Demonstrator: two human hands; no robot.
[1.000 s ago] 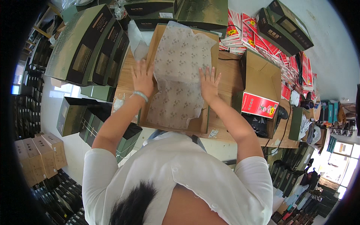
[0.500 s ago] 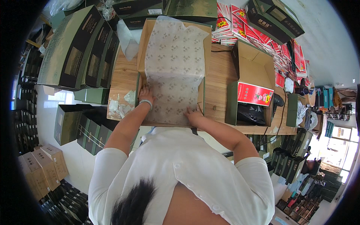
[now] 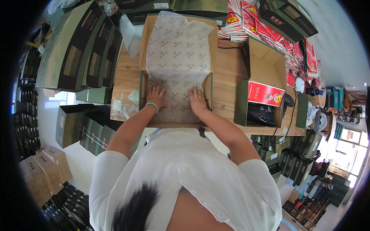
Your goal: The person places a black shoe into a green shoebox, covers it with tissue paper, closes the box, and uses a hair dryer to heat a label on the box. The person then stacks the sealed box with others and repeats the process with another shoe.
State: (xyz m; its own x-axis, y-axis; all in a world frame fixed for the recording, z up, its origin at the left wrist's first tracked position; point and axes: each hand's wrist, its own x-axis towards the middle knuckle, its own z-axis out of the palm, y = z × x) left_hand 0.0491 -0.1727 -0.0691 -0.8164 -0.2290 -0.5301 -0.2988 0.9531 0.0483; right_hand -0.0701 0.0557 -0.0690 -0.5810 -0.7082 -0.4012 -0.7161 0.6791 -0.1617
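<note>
Directly before me on the wooden table lies an opened cardboard shoe box [image 3: 143, 42], its lid folded back. Patterned tissue paper [image 3: 179, 57] lines the box and runs up over the lid. My left hand [image 3: 155, 96] presses flat on the paper near the box's left wall, fingers spread. On the paper's right side rests my right hand [image 3: 197, 99], fingers stretched forward. Neither hand holds anything. What lies under the paper is hidden.
To the right, a second open box [image 3: 266, 61] holds a black shoe [image 3: 260, 114] and a red card [image 3: 266, 93]. Stacked green shoe boxes [image 3: 73, 50] rise at the left. Heaped red cards [image 3: 269, 34] lie at the back right. A black cable [image 3: 291, 115] hangs over the table edge.
My right hand has moved from the near right of the box forward and lies flatter on the paper. My left hand has shifted inward onto the paper, fingers more spread.
</note>
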